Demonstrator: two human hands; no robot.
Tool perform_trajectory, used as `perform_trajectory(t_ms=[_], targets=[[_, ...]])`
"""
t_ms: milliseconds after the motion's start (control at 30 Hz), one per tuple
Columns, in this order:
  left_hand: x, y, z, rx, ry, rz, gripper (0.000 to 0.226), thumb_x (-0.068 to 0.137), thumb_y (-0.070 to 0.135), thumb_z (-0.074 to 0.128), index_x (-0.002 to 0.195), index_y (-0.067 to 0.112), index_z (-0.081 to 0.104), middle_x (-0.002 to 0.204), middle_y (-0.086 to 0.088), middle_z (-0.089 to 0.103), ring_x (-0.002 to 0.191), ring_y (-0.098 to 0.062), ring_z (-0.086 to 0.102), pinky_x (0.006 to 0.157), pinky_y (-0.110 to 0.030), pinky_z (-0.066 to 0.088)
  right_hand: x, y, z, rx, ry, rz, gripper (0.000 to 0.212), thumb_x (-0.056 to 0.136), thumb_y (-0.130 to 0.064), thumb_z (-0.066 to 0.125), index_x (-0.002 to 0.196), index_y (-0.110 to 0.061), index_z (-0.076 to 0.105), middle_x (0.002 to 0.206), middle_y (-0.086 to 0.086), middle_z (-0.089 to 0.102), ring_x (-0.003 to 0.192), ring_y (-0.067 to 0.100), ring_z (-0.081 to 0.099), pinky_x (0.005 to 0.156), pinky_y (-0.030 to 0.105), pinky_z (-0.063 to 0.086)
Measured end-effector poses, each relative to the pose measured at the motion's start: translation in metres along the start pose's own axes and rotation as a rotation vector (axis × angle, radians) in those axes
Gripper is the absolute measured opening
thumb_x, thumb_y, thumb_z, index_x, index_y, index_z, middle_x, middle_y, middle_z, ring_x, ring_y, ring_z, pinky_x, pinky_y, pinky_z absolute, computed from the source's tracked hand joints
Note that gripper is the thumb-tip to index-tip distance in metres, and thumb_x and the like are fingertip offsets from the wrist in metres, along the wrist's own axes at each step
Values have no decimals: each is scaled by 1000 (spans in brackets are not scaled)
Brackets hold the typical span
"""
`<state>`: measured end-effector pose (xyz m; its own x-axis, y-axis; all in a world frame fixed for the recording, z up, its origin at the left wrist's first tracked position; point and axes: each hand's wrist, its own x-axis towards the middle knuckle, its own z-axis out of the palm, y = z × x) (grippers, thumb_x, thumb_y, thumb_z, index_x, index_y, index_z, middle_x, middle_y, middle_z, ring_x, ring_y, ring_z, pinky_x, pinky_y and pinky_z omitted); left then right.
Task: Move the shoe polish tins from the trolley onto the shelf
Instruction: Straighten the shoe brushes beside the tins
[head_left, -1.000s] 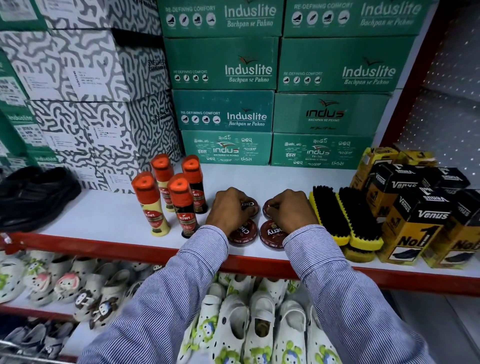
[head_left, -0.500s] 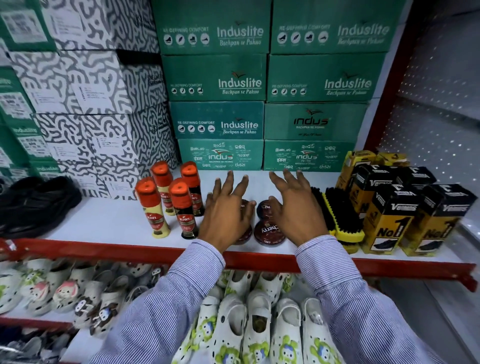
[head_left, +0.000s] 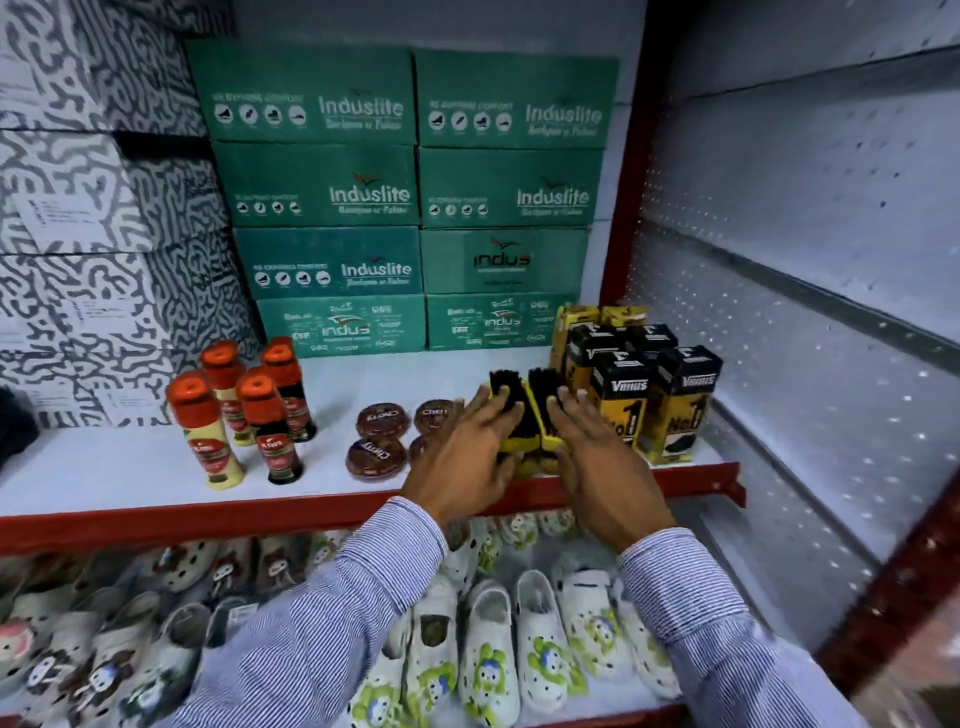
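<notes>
Brown tins (head_left: 378, 439) sit shelved; both hands (head_left: 470, 462) apparently flank yellow brushes (head_left: 540, 415).

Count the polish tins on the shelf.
4 tins: back left, back right, front left, and front right, half covered by the left hand. More could be hidden under the hands.

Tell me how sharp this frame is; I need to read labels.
Head view: motion blur throughout, worst at the lower right edge; wide-angle bending tilts the red upright; the green boxes' large lettering is legible, small print is not; tin lids are smeared.
</notes>
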<state>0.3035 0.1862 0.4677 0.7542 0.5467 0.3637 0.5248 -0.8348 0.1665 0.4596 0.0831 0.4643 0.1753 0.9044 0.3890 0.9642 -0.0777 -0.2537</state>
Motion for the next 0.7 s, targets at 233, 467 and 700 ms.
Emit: perform_trajectory(t_ms=[233,467,700], targets=[[20,9,16,-4,-32,19,59,96,23,50,152,17,31,163,-7,26,154,-25,16,124,-36,6,11,24,15,-56,-49,-106,65,98,-2,41,157,-14,18,167,5,13,156,22,9,126,40,17],[28,6,25,-47,-48,-38,56,96,14,52,150,12,36,160,-7,35,151,-22,24,125,-36,21,21,34,23,12,-29,-131,70,93,9,40,156,-14,22,166,4,20,155,19,11,123,28,5],[29,5,28,-58,9,-56,54,96,13,53,148,14,39,158,-3,37,150,-18,28,122,-26,19,26,37,23,63,-11,-101,66,96,9,41,154,-21,30,164,-1,28,153,15,19,122,30,20]])
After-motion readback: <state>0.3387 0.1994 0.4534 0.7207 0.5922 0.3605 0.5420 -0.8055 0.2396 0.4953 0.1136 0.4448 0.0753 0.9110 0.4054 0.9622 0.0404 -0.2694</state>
